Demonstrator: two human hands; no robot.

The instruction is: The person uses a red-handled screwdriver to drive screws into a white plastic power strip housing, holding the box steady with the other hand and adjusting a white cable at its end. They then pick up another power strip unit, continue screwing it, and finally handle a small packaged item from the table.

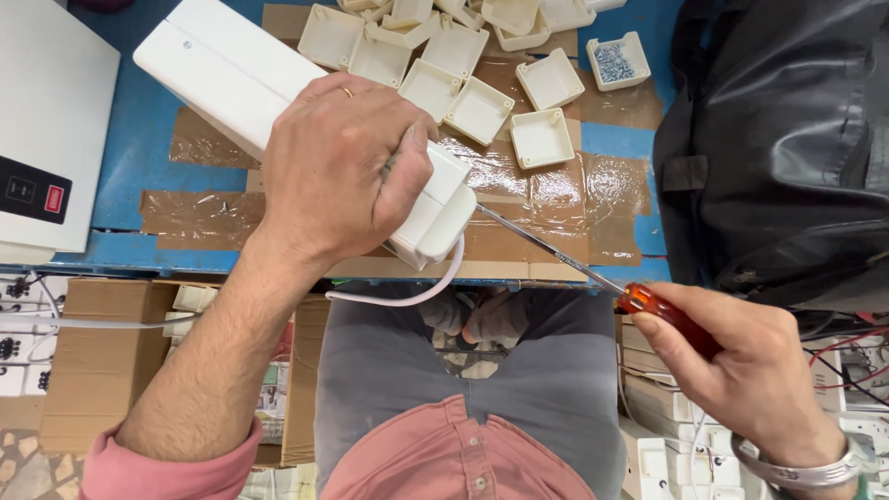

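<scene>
My left hand (333, 171) grips a long white plastic casing (231, 74) that lies slanted across the blue table (139, 176). A white cable (407, 294) curls out of the casing's near end. My right hand (750, 370) holds a screwdriver with an orange-red handle (662, 310). Its thin metal shaft (546, 248) runs up and left, and the tip meets the near end of the casing (444, 218).
Several small square white plastic boxes (482, 106) lie at the back of the table, one holding screws (616, 60). A black bag (787, 148) fills the right side. A white device (46, 120) sits at left. Cardboard boxes (93, 361) and white parts lie below the table edge.
</scene>
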